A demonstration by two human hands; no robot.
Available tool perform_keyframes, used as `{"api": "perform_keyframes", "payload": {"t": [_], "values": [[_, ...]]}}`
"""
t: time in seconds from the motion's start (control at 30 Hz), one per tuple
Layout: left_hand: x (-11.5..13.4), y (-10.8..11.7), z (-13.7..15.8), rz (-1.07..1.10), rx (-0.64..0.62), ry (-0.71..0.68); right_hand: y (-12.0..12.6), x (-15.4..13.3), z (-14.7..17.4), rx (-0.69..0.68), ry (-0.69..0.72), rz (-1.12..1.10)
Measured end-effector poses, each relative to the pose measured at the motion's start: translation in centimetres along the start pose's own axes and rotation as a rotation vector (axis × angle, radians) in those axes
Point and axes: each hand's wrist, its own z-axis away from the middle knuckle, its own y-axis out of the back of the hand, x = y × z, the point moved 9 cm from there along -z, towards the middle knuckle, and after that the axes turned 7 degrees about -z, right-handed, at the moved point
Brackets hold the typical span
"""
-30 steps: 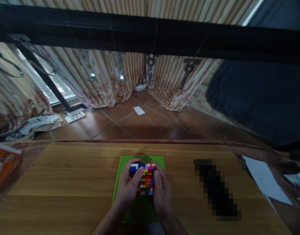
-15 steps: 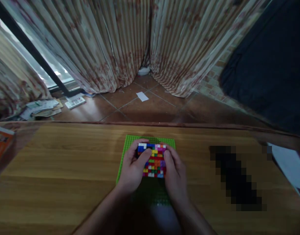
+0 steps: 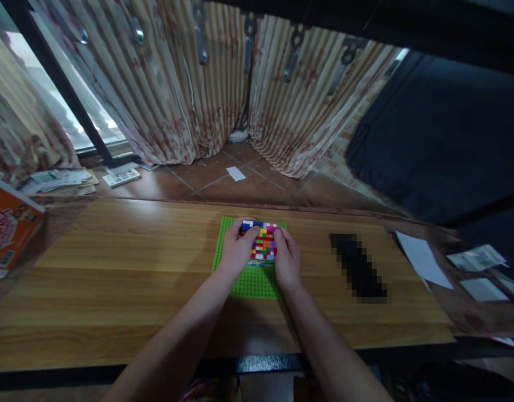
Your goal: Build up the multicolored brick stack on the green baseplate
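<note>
A block of multicoloured toy bricks (image 3: 264, 244) is gripped from both sides by my two hands. My left hand (image 3: 236, 248) wraps its left side, the thumb lying across the upper left of the bricks. On the right side, my right hand (image 3: 287, 258) is closed, its thumb at the upper right. Beneath lies a green studded baseplate (image 3: 257, 286) on the wooden table (image 3: 135, 268). I cannot tell whether the block rests on the plate or is held just above it. My fingers behind the block are mostly hidden.
To the right on the table is a dark, pixelated object (image 3: 360, 268). White paper (image 3: 424, 259) lies at the right edge, and an orange box (image 3: 12, 229) at the left. Beyond the table hang striped curtains (image 3: 165, 95) over a tiled floor (image 3: 198, 181).
The head view has pulled back and shifted, so the table's front edge and hooks above now show. Both hands still hold the brick block, which appears smaller and higher in view.
</note>
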Motion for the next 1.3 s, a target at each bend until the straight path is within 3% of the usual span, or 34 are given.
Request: {"api": "perform_keyframes", "payload": {"t": [0.57,0.93,1.3], "values": [[-0.8,0.4,-0.6,-0.006,-0.009,0.093,-0.7,0.0,-0.7,-0.02,0.06,-0.02],[0.3,1.0,0.9,-0.121,-0.017,0.046,-0.8,-0.7,-0.6,-0.069,0.031,-0.104],[-0.5,3.5,4.3,-0.027,-0.027,0.186,-1.4,-0.4,3.8,-0.044,-0.174,-0.239]]}}
